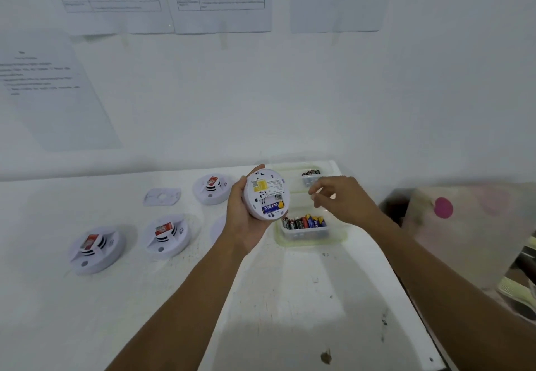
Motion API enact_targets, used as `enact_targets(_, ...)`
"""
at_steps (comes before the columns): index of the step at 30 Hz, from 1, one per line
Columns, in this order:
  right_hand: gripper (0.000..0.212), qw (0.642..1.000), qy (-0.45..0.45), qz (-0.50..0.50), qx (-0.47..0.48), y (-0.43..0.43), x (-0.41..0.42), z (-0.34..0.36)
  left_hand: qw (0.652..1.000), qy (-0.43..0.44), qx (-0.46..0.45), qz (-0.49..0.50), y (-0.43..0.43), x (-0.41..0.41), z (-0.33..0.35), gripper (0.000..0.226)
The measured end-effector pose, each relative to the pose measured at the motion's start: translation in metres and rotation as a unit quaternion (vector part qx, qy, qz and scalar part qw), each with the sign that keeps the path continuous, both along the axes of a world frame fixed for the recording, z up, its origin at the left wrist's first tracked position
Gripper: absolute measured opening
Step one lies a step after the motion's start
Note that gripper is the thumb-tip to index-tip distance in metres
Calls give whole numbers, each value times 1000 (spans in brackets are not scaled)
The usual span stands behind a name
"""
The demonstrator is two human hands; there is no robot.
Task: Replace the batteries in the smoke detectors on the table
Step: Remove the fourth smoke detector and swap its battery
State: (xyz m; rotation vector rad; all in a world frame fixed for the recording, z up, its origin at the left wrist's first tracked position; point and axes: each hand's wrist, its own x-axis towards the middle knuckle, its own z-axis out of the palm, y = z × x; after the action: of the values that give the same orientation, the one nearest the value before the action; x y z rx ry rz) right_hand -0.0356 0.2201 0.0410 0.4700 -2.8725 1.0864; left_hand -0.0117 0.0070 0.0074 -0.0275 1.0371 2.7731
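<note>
Holding the smoke detector up off the table in the left hand, back plate toward the camera, thumb and fingers curled round its rim. Shows an open battery bay in the lower half with 1 blue battery seated, long axis running across the bay from left to right, right end tipped slightly up. Looks to have 1 vacant slot just above that cell, though too small to be sure.

Hovers the right hand just to the right of the detector, apart from it, fingers loosely bent and thumb near the forefinger. Cannot tell through the blur whether anything is pinched there.

Places that right hand nearer than the left to both containers: the near battery tub just below it, packed with red, black and blue cells, and the far tub behind it toward the wall.

Judging from this layout, calls for a cell brought in from the right and turned parallel to the seated one, crosswise to the bay, polarity checked against the contacts. Risks a cell going in reversed or skewed if the detector tips in the left palm.

Further left on the table, well apart from both hands, 3 other detectors lying with red tags on top, and a flat mounting plate near the back 1
</note>
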Motion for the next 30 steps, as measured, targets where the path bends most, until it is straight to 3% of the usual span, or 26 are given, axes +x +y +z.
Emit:
enact_targets(4,8,991,27,8,-129,-33,26,0,1000,11,11,19,11,-1,5,52)
enact_targets(9,11,971,6,-114,-212,-59,36,-18,998,23,-1,64,20,-2,7,36)
enact_targets(16,14,917,-101,-169,-347,-70,39,-12,995,35,-27,93,24,-3,8,36)
enact_targets(23,9,931,-35,-153,-328,-60,38,-13,996,26,-14,88,28,-6,9,35)
enact_targets(28,10,950,-26,-70,-303,-20,20,-2,996,15,-9,89,30,-10,5,35)
enact_targets(30,10,968,-26,-63,-241,4,7,2,995,11,-10,94,28,-12,3,35)
